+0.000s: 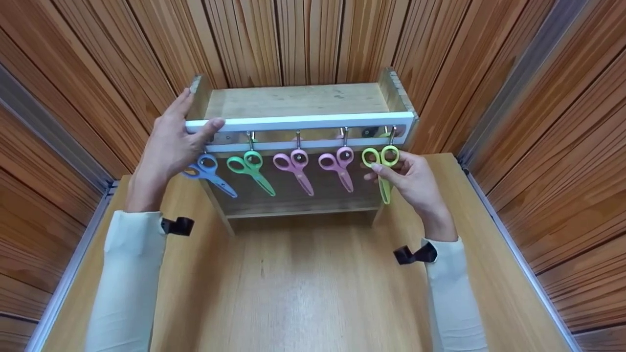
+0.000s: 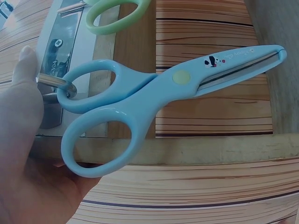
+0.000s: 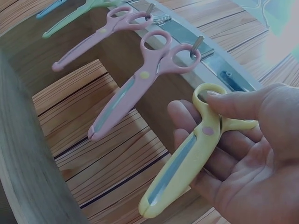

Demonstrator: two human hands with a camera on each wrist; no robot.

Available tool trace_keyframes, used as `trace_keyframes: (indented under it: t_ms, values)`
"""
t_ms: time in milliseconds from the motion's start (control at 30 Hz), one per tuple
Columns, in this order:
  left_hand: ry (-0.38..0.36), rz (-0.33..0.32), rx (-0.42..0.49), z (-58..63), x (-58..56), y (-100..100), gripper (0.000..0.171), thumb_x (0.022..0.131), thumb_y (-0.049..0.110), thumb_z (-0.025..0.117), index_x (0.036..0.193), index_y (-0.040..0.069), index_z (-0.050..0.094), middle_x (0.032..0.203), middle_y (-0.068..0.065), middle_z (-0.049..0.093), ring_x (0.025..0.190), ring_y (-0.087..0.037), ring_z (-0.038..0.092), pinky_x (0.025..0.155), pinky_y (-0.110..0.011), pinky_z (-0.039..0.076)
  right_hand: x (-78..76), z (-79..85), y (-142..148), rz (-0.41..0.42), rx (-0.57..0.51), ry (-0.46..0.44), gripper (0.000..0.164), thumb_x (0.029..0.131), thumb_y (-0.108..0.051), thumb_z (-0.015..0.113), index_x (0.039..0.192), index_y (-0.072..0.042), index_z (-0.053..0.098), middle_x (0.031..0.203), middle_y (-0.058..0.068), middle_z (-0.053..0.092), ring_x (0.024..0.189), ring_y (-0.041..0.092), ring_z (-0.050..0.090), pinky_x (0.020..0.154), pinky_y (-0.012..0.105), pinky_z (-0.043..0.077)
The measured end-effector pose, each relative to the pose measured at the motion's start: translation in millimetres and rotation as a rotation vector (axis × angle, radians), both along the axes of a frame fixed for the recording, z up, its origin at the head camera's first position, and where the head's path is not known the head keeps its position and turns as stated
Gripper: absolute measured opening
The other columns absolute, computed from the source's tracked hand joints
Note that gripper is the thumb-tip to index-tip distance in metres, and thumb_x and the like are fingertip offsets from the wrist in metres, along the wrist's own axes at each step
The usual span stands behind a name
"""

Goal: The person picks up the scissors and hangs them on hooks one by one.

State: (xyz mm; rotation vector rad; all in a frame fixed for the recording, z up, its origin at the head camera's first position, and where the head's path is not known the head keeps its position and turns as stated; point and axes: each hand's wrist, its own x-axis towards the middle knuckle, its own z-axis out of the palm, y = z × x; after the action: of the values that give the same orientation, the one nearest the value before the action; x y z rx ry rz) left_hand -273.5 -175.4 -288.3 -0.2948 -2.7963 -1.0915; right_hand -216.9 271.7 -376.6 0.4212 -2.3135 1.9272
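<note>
Yellow scissors (image 1: 385, 188) hang at the right end of a white hook rail (image 1: 303, 120), one finger loop at the last hook. My right hand (image 1: 415, 181) pinches them, thumb on a handle loop and fingers behind. At the rail's left end, my left hand (image 1: 168, 139) grips the corner, thumb over the rail and fingers along the wooden stand's side. Below that hand, blue scissors (image 2: 154, 100) hang from a hook by one loop. Between the hands hang green scissors (image 1: 253, 171), pink scissors (image 1: 295, 168) and a second pink pair (image 3: 145, 74). All blades point down.
The wooden stand (image 1: 298, 100) carries the rail along its front upper edge and stands on a light wooden table (image 1: 298, 293). Wood-plank walls (image 1: 308, 41) rise behind and at both sides. Grey metal strips (image 1: 518, 274) run along the table's side edges.
</note>
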Motion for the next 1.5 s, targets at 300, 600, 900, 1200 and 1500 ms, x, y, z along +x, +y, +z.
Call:
trace_keyframes:
  t_ms: [300, 600, 900, 1200, 1500]
  values:
    - [-0.001, -0.003, 0.011, -0.2, -0.1, 0, 0.102, 0.093, 0.077, 0.054, 0.17, 0.024, 0.012, 0.18, 0.002, 0.002, 0.165, -0.039, 0.014, 0.129, -0.067, 0.024, -0.6, -1.1, 2, 0.004, 0.006, -0.003, 0.036, 0.101, -0.011, 0.071, 0.132, 0.006, 0.065, 0.109, 0.001, 0.081, 0.096, 0.014, 0.08, 0.098, 0.024, 0.061]
    - [0.01, -0.004, 0.02, -1.1, 1.6, -3, 0.1, 0.095, 0.075, 0.054, 0.17, 0.022, 0.013, 0.18, 0.002, 0.001, 0.165, -0.039, 0.015, 0.13, -0.065, 0.022, 0.8, -10.5, 4, 0.023, 0.022, -0.043, 0.039, 0.099, -0.013, 0.073, 0.135, 0.001, 0.065, 0.122, 0.021, 0.077, 0.103, 0.021, 0.08, 0.099, 0.025, 0.06]
    - [0.007, -0.014, 0.039, -2.1, 1.7, -2, 0.102, 0.094, 0.076, 0.055, 0.17, 0.022, 0.014, 0.18, 0.004, 0.001, 0.165, -0.039, 0.017, 0.13, -0.065, 0.024, 9.5, -26.2, 16, -0.05, 0.147, -0.132, 0.051, 0.099, -0.022, 0.075, 0.141, 0.002, 0.061, 0.134, 0.026, 0.07, 0.112, 0.016, 0.076, 0.098, 0.016, 0.057]
    - [0.019, -0.016, 0.02, -3.1, 1.9, -5, 0.1, 0.096, 0.074, 0.055, 0.17, 0.019, 0.016, 0.18, 0.0, 0.003, 0.165, -0.039, 0.013, 0.13, -0.065, 0.022, 23.8, -36.9, 25, -0.132, 0.268, -0.168, 0.045, 0.102, -0.027, 0.071, 0.138, -0.002, 0.065, 0.136, 0.02, 0.069, 0.125, 0.033, 0.068, 0.093, 0.011, 0.056]
    - [0.11, 0.056, -0.034, 1.4, 16.1, -17, 0.095, 0.099, 0.068, 0.057, 0.168, 0.013, 0.022, 0.168, -0.021, 0.032, 0.142, -0.046, 0.042, 0.118, -0.068, 0.038, 30.7, -44.5, 36, -0.148, 0.231, -0.096, 0.037, 0.107, -0.025, 0.063, 0.133, 0.0, 0.066, 0.13, 0.022, 0.072, 0.106, 0.001, 0.073, 0.095, 0.011, 0.055]
